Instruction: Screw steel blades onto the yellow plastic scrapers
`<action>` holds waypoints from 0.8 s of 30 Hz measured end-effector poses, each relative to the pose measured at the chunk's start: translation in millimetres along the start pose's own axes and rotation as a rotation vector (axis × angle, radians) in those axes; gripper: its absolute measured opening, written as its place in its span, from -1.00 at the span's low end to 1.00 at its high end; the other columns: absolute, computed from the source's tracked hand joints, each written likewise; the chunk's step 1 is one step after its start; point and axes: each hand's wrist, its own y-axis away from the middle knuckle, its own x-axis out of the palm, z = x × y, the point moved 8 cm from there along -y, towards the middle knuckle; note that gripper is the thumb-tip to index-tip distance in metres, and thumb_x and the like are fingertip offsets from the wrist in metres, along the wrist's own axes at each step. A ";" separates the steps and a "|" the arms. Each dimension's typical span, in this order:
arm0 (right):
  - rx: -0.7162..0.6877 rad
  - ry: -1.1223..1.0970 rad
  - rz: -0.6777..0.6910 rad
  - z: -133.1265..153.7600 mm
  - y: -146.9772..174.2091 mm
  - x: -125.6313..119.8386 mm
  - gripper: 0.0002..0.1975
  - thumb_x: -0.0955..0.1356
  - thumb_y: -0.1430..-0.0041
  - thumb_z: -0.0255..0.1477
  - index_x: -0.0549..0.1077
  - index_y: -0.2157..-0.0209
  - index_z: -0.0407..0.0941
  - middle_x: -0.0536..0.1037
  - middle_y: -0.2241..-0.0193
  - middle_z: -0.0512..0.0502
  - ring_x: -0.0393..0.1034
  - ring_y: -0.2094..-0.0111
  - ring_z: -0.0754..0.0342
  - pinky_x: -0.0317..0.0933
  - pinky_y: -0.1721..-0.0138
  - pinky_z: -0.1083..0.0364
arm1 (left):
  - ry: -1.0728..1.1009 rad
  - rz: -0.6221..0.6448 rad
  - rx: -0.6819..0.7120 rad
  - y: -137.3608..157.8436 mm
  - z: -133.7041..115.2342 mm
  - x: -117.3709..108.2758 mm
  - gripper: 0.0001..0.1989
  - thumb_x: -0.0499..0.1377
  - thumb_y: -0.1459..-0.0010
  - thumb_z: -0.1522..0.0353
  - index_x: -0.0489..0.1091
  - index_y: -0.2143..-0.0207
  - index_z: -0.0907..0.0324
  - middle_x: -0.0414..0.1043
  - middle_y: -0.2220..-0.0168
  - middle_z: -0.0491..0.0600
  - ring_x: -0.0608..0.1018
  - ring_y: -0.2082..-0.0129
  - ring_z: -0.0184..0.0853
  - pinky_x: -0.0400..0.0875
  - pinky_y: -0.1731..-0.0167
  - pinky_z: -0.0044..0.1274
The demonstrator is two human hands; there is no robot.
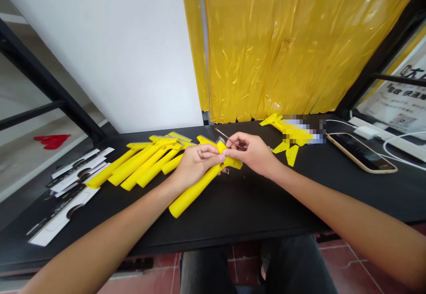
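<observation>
My left hand [196, 163] is closed around a yellow scraper-like tool [195, 190], near where its thick round handle meets the flared head. The handle slants down toward the table's front edge. My right hand [253, 152] pinches at the tool's head and also holds a thin screwdriver [226, 137], its metal shaft pointing up and left and its dark red handle partly covered by the fingers. The thumbs of both hands nearly meet on the yellow head. Small metal bits [225, 171] lie just below the head; their kind is too small to tell.
Several similar yellow tools [133, 169] lie side by side on the black table [266, 209], left of my hands. White-and-black card sleeves [60, 216] are at far left. Yellow pieces [292, 154], a phone [362, 152] and white cables [396, 138] are on the right.
</observation>
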 end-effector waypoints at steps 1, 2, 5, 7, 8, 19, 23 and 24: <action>0.004 -0.022 0.015 -2.6 -0.8 0.9 -0.71 0.52 -0.02 -0.22 0.49 0.34 -0.11 0.45 0.48 0.06 0.29 0.46 0.15 0.20 0.41 0.12 | 0.013 0.006 -0.004 -0.8 2.0 0.1 -0.69 0.45 0.03 0.23 0.46 0.33 0.21 0.61 0.44 -0.02 0.68 0.42 -0.18 0.56 0.40 -0.48; 0.009 -0.041 0.026 -4.7 -1.3 1.7 -0.70 0.52 -0.01 -0.22 0.49 0.34 -0.12 0.46 0.48 0.06 0.29 0.46 0.16 0.21 0.40 0.12 | 0.028 0.014 -0.011 -1.6 4.0 0.5 -0.68 0.45 0.03 0.23 0.46 0.32 0.22 0.61 0.44 -0.01 0.68 0.41 -0.17 0.56 0.41 -0.48; 0.027 -0.066 0.041 -8.0 -2.0 4.0 -0.69 0.53 0.00 -0.22 0.49 0.35 -0.13 0.49 0.47 0.03 0.32 0.44 0.16 0.23 0.37 0.11 | 0.088 0.044 -0.057 -3.9 11.1 2.0 -0.67 0.44 0.01 0.22 0.46 0.31 0.23 0.61 0.43 0.02 0.69 0.39 -0.16 0.56 0.42 -0.48; 0.048 -0.086 0.044 -8.0 -2.1 5.5 -0.69 0.52 -0.02 -0.20 0.50 0.34 -0.14 0.51 0.44 0.01 0.32 0.44 0.15 0.23 0.37 0.11 | 0.130 0.052 -0.104 -5.5 16.3 1.6 -0.68 0.43 -0.01 0.24 0.46 0.30 0.24 0.61 0.40 0.04 0.69 0.38 -0.17 0.56 0.41 -0.49; 0.066 -0.111 0.036 -8.2 -2.2 5.2 -0.69 0.49 -0.06 -0.18 0.51 0.33 -0.14 0.50 0.43 0.01 0.32 0.45 0.16 0.22 0.40 0.12 | 0.144 0.052 -0.126 -6.5 18.7 0.8 -0.69 0.43 -0.02 0.25 0.46 0.29 0.25 0.61 0.38 0.06 0.69 0.37 -0.18 0.56 0.41 -0.50; -0.083 -0.001 -0.143 6.2 -11.1 -42.8 -0.64 0.33 -0.28 -0.28 0.45 -0.05 -0.14 0.46 0.39 -0.02 0.26 0.46 0.15 0.21 0.41 0.10 | 0.168 0.063 -0.150 -16.3 26.3 -4.1 -0.74 0.40 -0.05 0.27 0.46 0.37 0.27 0.60 0.42 0.10 0.66 0.43 -0.26 0.55 0.44 -0.57; 0.115 0.024 0.117 -11.0 -11.7 -25.3 -0.68 0.41 -0.17 -0.16 0.55 0.22 -0.14 0.39 0.51 0.05 0.19 0.50 0.18 0.12 0.48 0.14 | 0.177 0.047 -0.115 -17.6 25.3 -5.4 -0.69 0.44 0.00 0.29 0.42 0.34 0.26 0.60 0.42 0.06 0.67 0.43 -0.21 0.55 0.48 -0.56; 0.166 0.011 0.202 -15.3 -9.8 -18.3 -0.67 0.42 -0.15 -0.14 0.56 0.26 -0.13 0.41 0.51 0.04 0.20 0.50 0.18 0.10 0.50 0.15 | 0.182 0.043 -0.108 -17.9 25.4 -6.0 -0.68 0.44 0.01 0.29 0.41 0.32 0.25 0.60 0.41 0.06 0.68 0.43 -0.20 0.55 0.49 -0.55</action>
